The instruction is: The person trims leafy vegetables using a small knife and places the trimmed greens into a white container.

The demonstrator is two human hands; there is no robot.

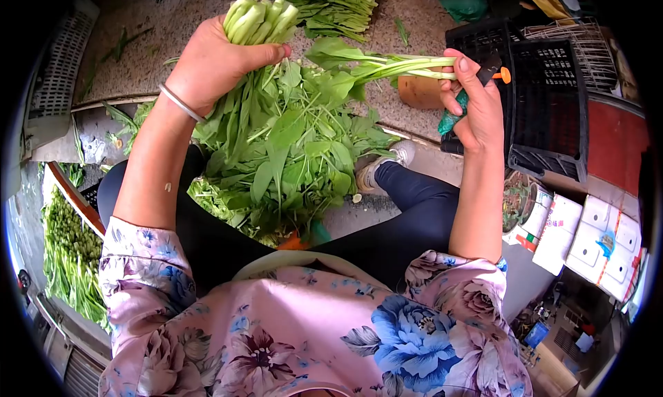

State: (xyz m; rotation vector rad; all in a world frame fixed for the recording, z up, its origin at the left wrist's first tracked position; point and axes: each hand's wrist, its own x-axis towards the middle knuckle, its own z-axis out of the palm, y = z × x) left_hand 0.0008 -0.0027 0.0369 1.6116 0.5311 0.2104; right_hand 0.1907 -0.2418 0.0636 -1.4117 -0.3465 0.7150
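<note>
Smooth, faintly glossy stems top the bundle of greens (259,21); the bangle (181,103) looks like polished metal. Matt black plastic crate (552,107), upper right; soft printed cloth blouse (304,328), bottom; rough, stone-like slab (155,34), upper left.

Bright light pales the shirt (304,321), while fisheye distortion bends the edges toward black corners.

left hand (213,60): greens bundle (250,86) | right hand (476,100): few leafy stems (397,67) | leaf pile (297,152): below

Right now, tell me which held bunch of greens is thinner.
The bunch in the right hand: just a few stalks, while the left hand grips a thick bundle.
</note>
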